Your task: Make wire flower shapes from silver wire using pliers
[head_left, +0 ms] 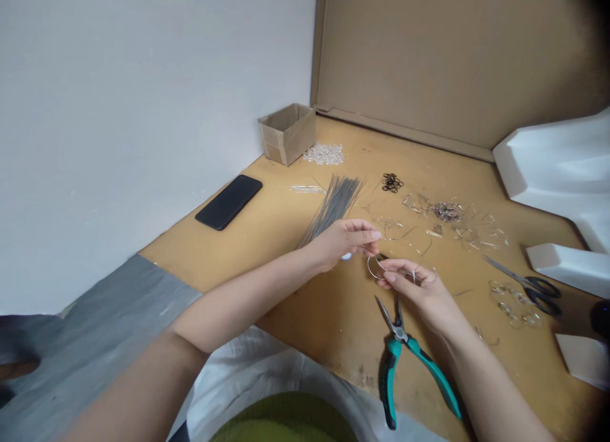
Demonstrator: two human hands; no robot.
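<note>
Between my two hands is a thin silvery wire loop (370,268), bent into a rough ring. My left hand (350,240) pinches its upper end between thumb and fingers. My right hand (414,286) is closed on the lower right side of the same loop. Just below them, long-nose pliers (399,334) with teal and black handles lie on the table with their jaws spread. Behind my left hand lies a bundle of straight grey wires (336,204). A small white thing, partly hidden, shows under my left hand.
A cardboard box (296,137) stands at the back beside clear beads (325,153). A black phone (229,202) lies left. Black rings (391,183), a tangle of wire pieces (448,211), scissors (538,289) and wire rings (512,304) lie right. White foam blocks (557,162) line the right edge.
</note>
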